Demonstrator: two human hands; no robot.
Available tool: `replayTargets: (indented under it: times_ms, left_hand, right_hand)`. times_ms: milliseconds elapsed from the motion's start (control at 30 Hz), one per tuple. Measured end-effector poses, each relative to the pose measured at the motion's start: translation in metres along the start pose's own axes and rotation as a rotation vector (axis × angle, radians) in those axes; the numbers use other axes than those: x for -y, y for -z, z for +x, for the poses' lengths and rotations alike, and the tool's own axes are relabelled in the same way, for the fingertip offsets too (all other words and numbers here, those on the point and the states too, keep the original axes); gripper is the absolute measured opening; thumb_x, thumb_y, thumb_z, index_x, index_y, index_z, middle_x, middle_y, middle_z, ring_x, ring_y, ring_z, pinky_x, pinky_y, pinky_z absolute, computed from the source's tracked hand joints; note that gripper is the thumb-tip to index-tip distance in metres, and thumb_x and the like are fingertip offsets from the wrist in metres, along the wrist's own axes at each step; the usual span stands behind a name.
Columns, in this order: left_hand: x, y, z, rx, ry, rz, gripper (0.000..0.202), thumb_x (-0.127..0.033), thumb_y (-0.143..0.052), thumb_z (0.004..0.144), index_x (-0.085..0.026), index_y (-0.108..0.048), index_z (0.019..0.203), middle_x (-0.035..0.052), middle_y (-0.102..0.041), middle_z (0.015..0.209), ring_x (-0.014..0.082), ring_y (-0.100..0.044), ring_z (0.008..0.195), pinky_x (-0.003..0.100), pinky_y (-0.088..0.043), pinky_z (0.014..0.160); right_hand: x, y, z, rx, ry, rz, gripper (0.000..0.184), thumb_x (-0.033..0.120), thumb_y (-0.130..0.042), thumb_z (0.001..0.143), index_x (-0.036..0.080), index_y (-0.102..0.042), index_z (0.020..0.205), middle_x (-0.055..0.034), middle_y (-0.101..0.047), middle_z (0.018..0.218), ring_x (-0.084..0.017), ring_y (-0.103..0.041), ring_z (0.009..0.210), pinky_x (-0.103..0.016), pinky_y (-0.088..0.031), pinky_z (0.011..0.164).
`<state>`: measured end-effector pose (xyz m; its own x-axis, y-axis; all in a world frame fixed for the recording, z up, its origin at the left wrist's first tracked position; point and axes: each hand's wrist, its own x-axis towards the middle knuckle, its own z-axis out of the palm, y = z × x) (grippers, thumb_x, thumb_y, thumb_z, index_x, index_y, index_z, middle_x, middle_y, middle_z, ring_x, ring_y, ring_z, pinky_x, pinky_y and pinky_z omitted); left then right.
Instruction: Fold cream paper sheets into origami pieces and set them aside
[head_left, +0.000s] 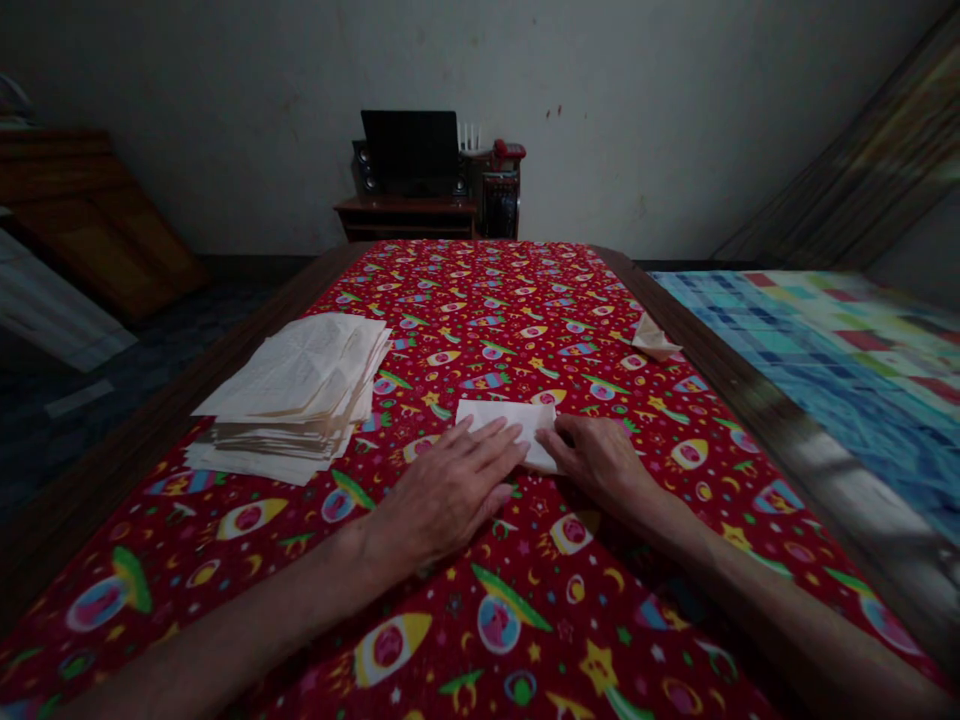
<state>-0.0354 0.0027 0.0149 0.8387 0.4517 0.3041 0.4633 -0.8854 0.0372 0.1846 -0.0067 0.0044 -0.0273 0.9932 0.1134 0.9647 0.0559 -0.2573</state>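
A small folded sheet of white paper lies flat on the red patterned cloth between my hands. My left hand rests on its left part, palm down with the fingers stretched out. At the paper's right edge, my right hand has its fingers curled, with thumb and forefinger pinching that edge. Its other fingertips are hidden. To the left, a thick stack of paper sheets has creases on its top sheet. A small folded paper piece sits apart near the right edge of the cloth.
The cloth covers a long wooden table. Beyond its far end stand a dark monitor with speakers on a desk. A bed with a blue checked cover lies to the right. A wooden cabinet stands at the left.
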Motion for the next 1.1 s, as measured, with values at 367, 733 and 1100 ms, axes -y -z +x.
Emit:
replayTargets:
  times_ms: [367,733,1100]
  left_hand:
    - [-0.003,-0.015,-0.005,0.133,0.033,-0.060,0.045,-0.029,-0.033,0.098,-0.018,-0.032,0.142,0.0053,-0.036,0.148,0.0196,-0.030,0.138,0.043,-0.025,0.114]
    - [-0.002,-0.018,-0.009,0.117,0.053,-0.098,0.044,-0.027,-0.033,0.098,-0.017,-0.037,0.140,0.0064,-0.037,0.147,0.0199,-0.029,0.138,0.043,-0.027,0.113]
    - [-0.004,-0.015,-0.008,0.109,0.059,-0.068,0.043,-0.028,-0.034,0.097,-0.017,-0.038,0.139,0.0067,-0.037,0.147,0.0198,-0.030,0.138,0.042,-0.028,0.113]
  right_hand:
    - [0.001,0.000,0.002,-0.015,0.002,-0.040,0.036,0.037,-0.043,0.090,0.017,-0.061,0.065,-0.0037,-0.059,0.058,-0.011,-0.044,0.050,-0.025,-0.020,0.049]
    - [-0.001,0.002,0.002,-0.010,0.018,0.069,0.045,0.040,-0.036,0.092,0.017,-0.058,0.060,-0.0021,-0.054,0.053,-0.010,-0.039,0.046,-0.026,-0.022,0.049]
    - [-0.005,-0.005,-0.016,-0.078,0.017,0.275,0.042,0.029,-0.049,0.083,0.015,-0.042,0.123,-0.0013,-0.062,0.071,-0.015,-0.054,0.059,-0.024,-0.035,0.055]
